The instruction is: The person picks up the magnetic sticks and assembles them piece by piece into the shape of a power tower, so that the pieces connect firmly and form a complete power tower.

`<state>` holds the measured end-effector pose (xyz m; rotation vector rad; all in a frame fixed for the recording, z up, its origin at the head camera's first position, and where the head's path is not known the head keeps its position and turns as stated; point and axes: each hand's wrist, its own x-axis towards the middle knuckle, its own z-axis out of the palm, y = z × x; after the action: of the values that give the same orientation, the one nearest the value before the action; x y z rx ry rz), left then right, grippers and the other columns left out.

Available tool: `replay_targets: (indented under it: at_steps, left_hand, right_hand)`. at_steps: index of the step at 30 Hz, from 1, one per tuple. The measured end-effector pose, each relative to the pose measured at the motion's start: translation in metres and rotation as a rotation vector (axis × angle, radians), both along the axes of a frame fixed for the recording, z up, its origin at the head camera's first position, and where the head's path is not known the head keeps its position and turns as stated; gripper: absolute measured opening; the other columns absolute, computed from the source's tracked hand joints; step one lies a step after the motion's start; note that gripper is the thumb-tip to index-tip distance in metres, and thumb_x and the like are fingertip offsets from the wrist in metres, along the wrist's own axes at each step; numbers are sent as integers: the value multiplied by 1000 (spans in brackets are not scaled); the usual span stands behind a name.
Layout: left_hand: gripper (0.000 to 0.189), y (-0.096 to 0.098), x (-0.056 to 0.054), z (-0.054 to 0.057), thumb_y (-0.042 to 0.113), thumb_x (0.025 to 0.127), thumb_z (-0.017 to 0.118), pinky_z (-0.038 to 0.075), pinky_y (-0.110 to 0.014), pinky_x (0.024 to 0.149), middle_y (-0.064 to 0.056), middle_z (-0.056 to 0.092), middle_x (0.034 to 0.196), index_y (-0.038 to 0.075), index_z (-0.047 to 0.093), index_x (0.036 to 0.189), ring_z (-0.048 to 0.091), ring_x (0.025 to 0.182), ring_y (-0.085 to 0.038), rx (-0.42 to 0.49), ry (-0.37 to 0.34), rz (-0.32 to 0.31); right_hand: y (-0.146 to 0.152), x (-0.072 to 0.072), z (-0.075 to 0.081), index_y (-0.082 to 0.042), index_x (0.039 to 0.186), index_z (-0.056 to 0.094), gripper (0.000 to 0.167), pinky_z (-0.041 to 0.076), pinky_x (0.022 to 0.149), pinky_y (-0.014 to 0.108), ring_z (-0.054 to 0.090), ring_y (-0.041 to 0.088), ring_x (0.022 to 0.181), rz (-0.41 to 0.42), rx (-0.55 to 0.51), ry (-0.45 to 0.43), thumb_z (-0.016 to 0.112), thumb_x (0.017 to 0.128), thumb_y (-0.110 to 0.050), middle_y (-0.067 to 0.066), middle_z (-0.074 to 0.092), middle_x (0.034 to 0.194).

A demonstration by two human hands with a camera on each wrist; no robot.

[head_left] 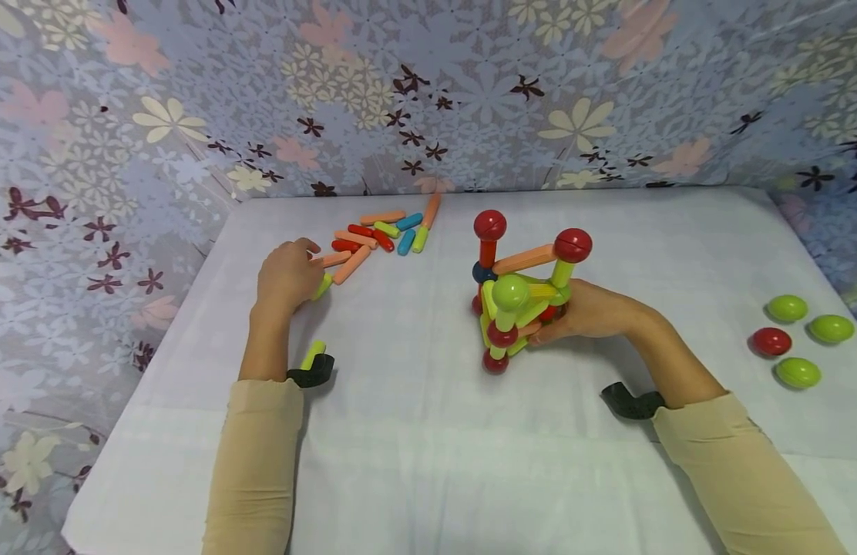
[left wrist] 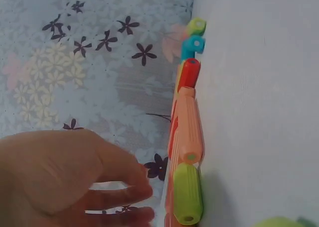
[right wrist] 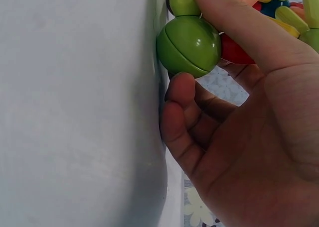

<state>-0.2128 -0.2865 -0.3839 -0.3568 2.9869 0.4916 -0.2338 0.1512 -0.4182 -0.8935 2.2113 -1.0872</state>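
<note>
My left hand (head_left: 290,274) is over the left end of a pile of loose toy sticks; in the left wrist view its loosely bent fingers (left wrist: 124,192) hold nothing. A green stick (left wrist: 187,197) and an orange stick (left wrist: 189,130) lie beside them. My right hand (head_left: 595,308) grips the lower right side of a ball-and-stick structure (head_left: 509,293) standing on the table. Red and green balls top its uprights. In the right wrist view, the thumb lies along a green stick above a green ball (right wrist: 187,48), and curled fingertips touch underneath. Part of the base is hidden by that hand.
Red, blue, green and orange sticks (head_left: 383,218) lie at the back left. Another green stick (head_left: 315,353) is by the left wrist mount (head_left: 312,371). Several green balls and a red ball (head_left: 771,341) sit far right. Flowered fabric (head_left: 428,92) borders the white table (head_left: 428,462).
</note>
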Motion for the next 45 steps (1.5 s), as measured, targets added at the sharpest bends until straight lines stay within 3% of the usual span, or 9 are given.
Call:
replay_targets:
  at_steps: [7,12,15,18,21,25,28,39,45]
  left_hand:
    - [32,-2,6,-1,12,90,54,47,-43,74,-17,58,109,1,58,120,51,89,-33,-2,-171,25]
    - [33,-3,11,7,14,93,50,49,-37,61,-19,58,111,1,58,122,55,85,-32,28,-157,45]
    - [34,4,15,22,17,95,50,51,-39,63,-18,61,112,4,57,126,58,88,-32,92,-50,44]
    - [34,24,19,40,26,94,58,52,-42,73,-10,63,111,11,58,125,60,94,-26,295,112,-27]
    - [36,56,23,51,27,92,66,52,-44,80,-8,62,113,12,61,123,61,98,-27,693,225,-207]
    - [36,103,29,53,14,90,69,54,-45,80,-13,62,116,8,60,124,64,98,-31,1162,223,-397]
    - [39,131,34,50,10,90,69,54,-43,80,-13,62,117,9,58,127,65,98,-29,1287,218,-420]
    - [54,172,39,32,16,88,72,55,-38,79,-2,67,110,26,53,137,67,91,-23,1190,287,-516]
    - [60,178,38,31,18,85,75,54,-36,80,-4,67,107,27,49,139,67,85,-23,1183,267,-492]
  right_hand:
    - [-2,0,0,-16,117,61,55,38,97,51,54,22,104,-15,26,1,88,70,-28,-3,65,108]
    - [-2,0,0,-16,116,62,55,38,97,50,54,22,104,-13,27,-1,88,70,-27,-3,65,107]
    - [-1,0,0,-16,116,61,55,38,97,49,54,22,104,-7,32,0,87,70,-29,-3,64,107]
    - [2,0,2,-17,117,61,54,38,96,47,53,21,103,17,40,-2,87,71,-30,-2,64,106]
    - [7,1,3,-16,117,61,53,38,95,46,53,22,102,49,35,-29,86,72,-28,-1,64,105]
    - [9,2,4,-16,118,60,53,39,95,45,54,22,101,67,29,-67,85,73,-29,0,64,104]
    - [7,2,4,-17,118,59,53,39,95,45,54,23,101,70,28,-77,85,73,-30,1,64,104]
    - [4,-1,1,-18,116,59,54,39,94,44,54,22,99,77,42,-73,85,72,-35,1,64,103]
    - [5,0,3,-16,118,58,55,38,94,45,54,22,99,80,29,-76,85,72,-34,1,64,103]
